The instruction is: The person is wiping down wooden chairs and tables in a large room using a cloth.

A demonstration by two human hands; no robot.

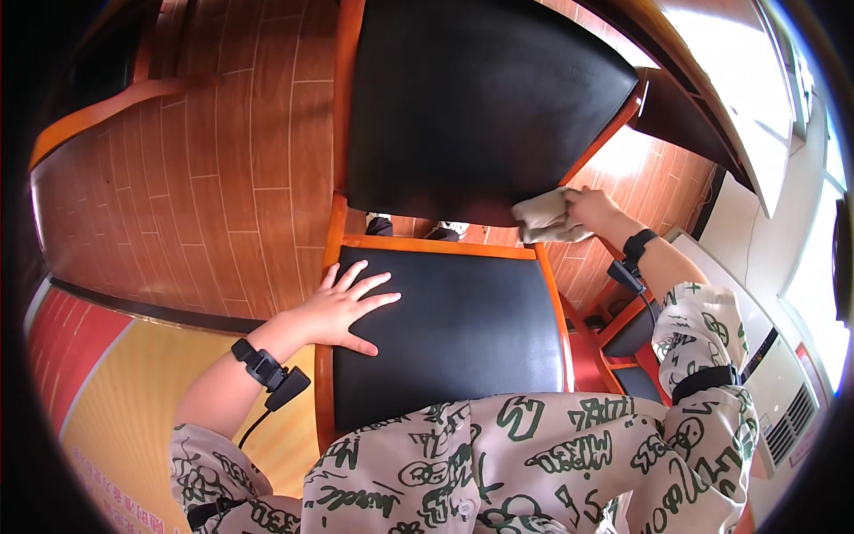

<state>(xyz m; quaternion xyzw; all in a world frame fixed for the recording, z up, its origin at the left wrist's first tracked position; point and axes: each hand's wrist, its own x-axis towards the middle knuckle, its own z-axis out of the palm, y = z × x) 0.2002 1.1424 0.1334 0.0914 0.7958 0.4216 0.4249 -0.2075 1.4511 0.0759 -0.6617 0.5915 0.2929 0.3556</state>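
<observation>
- Nearest, a pale shirt (534, 454) with dark green print is seen along the lower edge.
- Just beyond it, the chair's black backrest (463, 329) is framed in orange-brown wood.
- On its left part the left hand (342, 311) is laid, palm down, fingers spread wide.
- Black straps (260, 363) are worn on both wrists.
- Farther on, a folded greyish-beige cloth (543, 216) is gripped in the closed fingers of the right hand (592, 212), at the near right corner of the black seat (480, 107).
- Dark shoes (452, 229) are glimpsed through the gap between backrest and seat.
- Around the chair, brown plank flooring (213, 178) is seen.
</observation>
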